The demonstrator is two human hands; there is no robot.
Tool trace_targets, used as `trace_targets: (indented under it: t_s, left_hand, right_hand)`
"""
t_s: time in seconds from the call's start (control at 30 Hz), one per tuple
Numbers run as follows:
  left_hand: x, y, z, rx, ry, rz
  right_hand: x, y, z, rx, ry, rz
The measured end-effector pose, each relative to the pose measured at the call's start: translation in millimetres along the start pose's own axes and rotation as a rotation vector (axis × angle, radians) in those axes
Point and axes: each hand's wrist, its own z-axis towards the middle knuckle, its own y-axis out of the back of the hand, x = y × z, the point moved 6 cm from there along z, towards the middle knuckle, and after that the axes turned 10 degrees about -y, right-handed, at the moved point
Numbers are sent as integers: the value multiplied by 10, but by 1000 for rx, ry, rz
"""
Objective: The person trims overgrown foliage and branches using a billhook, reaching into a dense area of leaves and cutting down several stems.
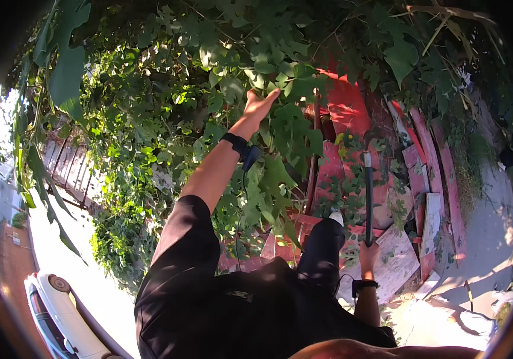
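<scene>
My left hand (259, 106) reaches up and forward into a dense curtain of green lobed vine leaves (292, 128). Its thumb and fingers look spread, with leaves around and partly over the fingertips; I see nothing gripped. My right hand (369, 256), lower and to the right, is closed around the near end of a long straight tool with a black handle (369, 200). This tool points away from me and ends in a pale collar; its far tip blends into leaves and red boards, so its kind is unclear. Black straps circle both wrists.
Red-painted boards (350, 110) and weathered planks (431, 218) lie broken and tilted ahead and to the right, with vines across them. One shoe (336, 218) is beside the boards. A concrete path (488, 221) runs at right. A white car (71, 317) stands at lower left.
</scene>
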Motion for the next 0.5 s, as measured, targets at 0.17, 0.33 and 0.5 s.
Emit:
trace_targets:
  t_s: [0.17, 0.33, 0.5]
  left_hand:
    - [409, -148, 290, 25, 157, -17]
    - [715, 286, 397, -172, -61, 623]
    - [1584, 910, -11, -307, -217, 688]
  right_hand:
    - [187, -264, 458, -40, 154, -206]
    - [930, -476, 835, 214, 285, -146]
    - [2447, -995, 1039, 511, 457, -183]
